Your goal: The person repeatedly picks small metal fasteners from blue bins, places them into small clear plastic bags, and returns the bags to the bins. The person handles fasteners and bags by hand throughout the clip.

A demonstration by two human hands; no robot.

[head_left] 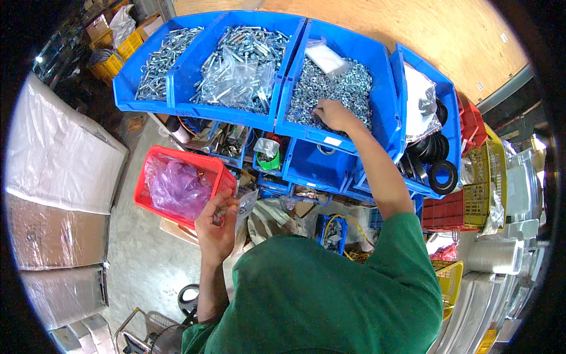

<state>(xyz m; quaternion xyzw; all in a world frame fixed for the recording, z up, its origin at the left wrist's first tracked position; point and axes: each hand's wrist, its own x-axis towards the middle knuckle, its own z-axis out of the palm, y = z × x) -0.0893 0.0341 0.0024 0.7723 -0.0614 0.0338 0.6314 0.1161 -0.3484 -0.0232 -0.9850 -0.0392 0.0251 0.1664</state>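
Note:
My right hand (335, 115) reaches into a blue bin (382, 88) heaped with small silvery metal nuts (330, 88). Its fingers are bent together at the surface of the pile, and what they pinch is too small to make out. Lower down, my left hand (216, 223) is closed on a small clear plastic bag (247, 204), which sticks out to the right of the fingers. Something small seems to lie inside the bag. Just beyond that hand stands a red crate (144, 171) with a crumpled purple plastic bag (180, 186) in it.
Two blue bins of bolts (171, 62) stand to the left, one with clear bags (236, 76) on top. At the right, another blue bin (451, 118) holds black rings (443, 177). Smaller blue bins (318, 162) sit below. Wrapped boxes (59, 236) line the left side.

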